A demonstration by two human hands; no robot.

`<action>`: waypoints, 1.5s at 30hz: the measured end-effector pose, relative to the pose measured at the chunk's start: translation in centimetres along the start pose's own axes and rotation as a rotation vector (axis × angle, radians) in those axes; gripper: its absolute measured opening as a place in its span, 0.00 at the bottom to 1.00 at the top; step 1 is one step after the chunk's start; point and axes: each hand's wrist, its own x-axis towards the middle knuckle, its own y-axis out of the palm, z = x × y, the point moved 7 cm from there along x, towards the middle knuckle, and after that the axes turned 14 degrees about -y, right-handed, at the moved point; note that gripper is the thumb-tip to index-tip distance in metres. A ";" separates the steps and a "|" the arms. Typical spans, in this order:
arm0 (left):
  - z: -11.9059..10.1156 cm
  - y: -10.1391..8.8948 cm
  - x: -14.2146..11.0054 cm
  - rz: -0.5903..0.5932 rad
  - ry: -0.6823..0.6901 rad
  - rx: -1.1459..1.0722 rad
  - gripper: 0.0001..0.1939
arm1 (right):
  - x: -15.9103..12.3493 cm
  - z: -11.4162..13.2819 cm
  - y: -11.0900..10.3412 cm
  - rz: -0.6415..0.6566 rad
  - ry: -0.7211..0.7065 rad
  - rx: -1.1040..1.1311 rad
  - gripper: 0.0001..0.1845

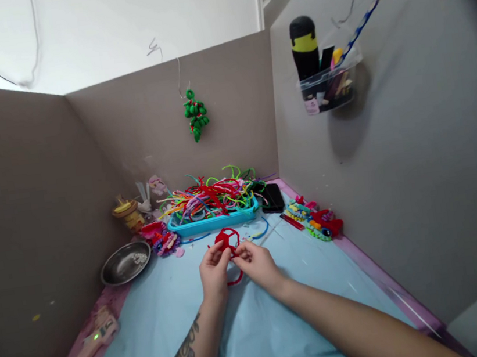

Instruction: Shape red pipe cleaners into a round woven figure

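My left hand point(216, 268) and my right hand point(256, 263) meet above the middle of the blue-covered table, both pinching one piece made of bent red pipe cleaners point(227, 236). Its open loops stand up beyond my fingertips, and another red strand curves down below them. The fingers hide the spot where the strands come together. Just past the piece stands a blue tray point(213, 224) heaped with pipe cleaners point(218, 196) in many colours.
On the left are a metal bowl point(121, 267) with small white bits and a pink glue gun point(89, 344) with a green light. Colourful fuzzy figures point(314, 221) and a black box point(272, 198) lie right. A green ornament point(195, 114) hangs on the back panel.
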 end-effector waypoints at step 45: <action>-1.5 0.9 -0.5 0.108 0.301 0.565 0.10 | 1.4 0.5 -1.5 -0.008 0.023 0.263 0.04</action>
